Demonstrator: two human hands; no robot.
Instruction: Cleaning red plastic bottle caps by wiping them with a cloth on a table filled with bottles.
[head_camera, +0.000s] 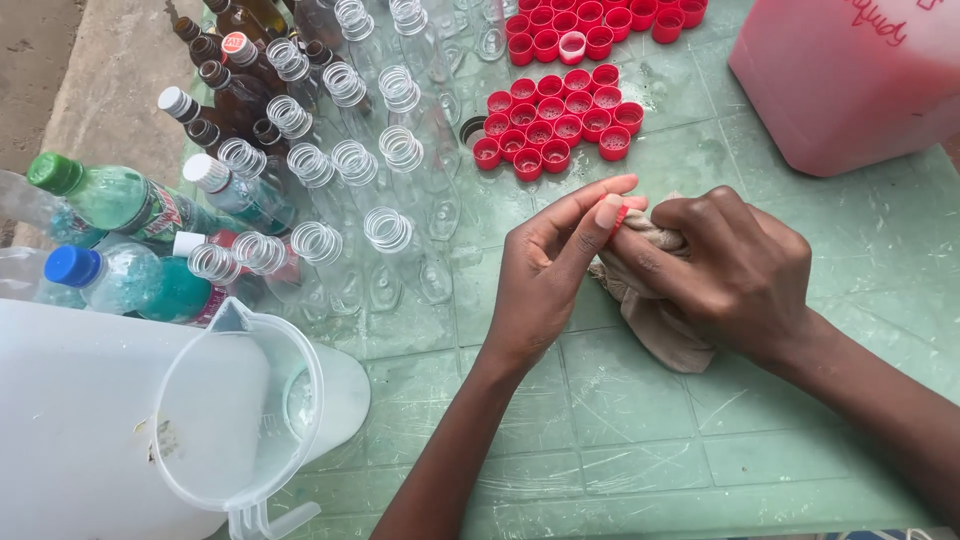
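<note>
A red cap (621, 214) is pinched by left hand (545, 285) fingertips; the cloth (655, 310) is gripped by the right hand (735, 270). Rubbed hard, the cap could be flicked among the bottles (390, 230).

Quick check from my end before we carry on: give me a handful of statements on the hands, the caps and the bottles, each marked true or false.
1. The left hand pinches a red cap at its fingertips. True.
2. The right hand holds a beige cloth against that cap. True.
3. The loose red caps on the table are blue. False: they are red, grouped open side up on the green table.
4. The clear bottles nearest the hands are capped. False: their threaded necks are open.
5. The clear plastic jug at lower left is full of red liquid. False: it looks empty.
</note>
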